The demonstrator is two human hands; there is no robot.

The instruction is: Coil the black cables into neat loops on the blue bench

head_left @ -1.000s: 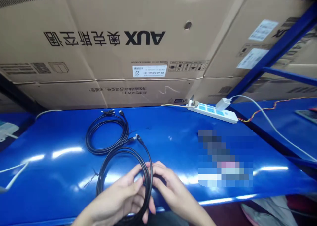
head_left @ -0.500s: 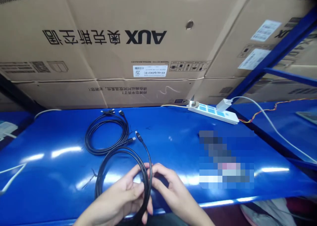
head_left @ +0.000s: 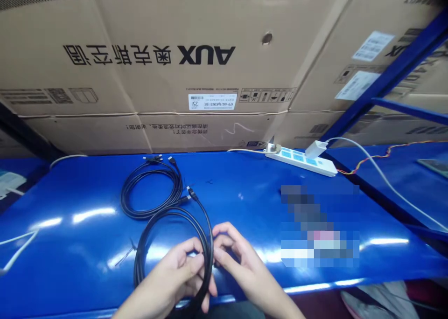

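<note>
Two bare hands meet at the near edge of a blue table [head_left: 87,225]. The left hand [head_left: 175,277] and right hand [head_left: 241,265] both pinch a coiled black cable [head_left: 147,237], beside a second coil [head_left: 150,188].

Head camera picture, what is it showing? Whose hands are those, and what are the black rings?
No machine here: a person wears a camera on their head, so you see what they see, looking down. The left hand and right hand are theirs. Both pinch a black cable wound into a loop, where its strands meet. A second coil lies behind it on the shiny blue table. Farther back is a white power strip with a charger plugged in, and big cardboard boxes stand behind the table.
</note>
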